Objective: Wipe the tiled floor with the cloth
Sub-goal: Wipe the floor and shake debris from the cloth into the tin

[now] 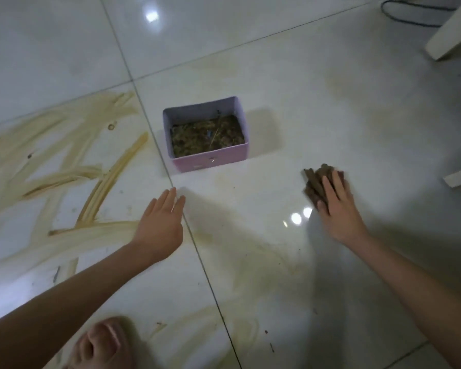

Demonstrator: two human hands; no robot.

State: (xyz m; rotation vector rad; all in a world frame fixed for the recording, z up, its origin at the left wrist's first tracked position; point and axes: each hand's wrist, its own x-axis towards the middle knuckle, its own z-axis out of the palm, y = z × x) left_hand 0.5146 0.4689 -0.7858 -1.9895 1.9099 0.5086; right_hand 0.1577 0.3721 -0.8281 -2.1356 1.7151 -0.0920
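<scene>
A crumpled brown cloth (316, 183) lies on the glossy white tiled floor (304, 107) at the right. My right hand (339, 209) presses flat on it, fingers spread over its near side. My left hand (161, 225) hovers open over a grout line near the middle, holding nothing. Yellowish-brown smeared streaks (64, 166) cover the tiles to the left. Fainter smears (224, 265) show on the tile between my arms.
A small pink box (210, 158) filled with brownish debris stands on the floor just beyond my left hand. White furniture legs (450, 35) and a dark cable (410, 12) are at the upper right. A bare foot (104, 342) rests at the bottom left.
</scene>
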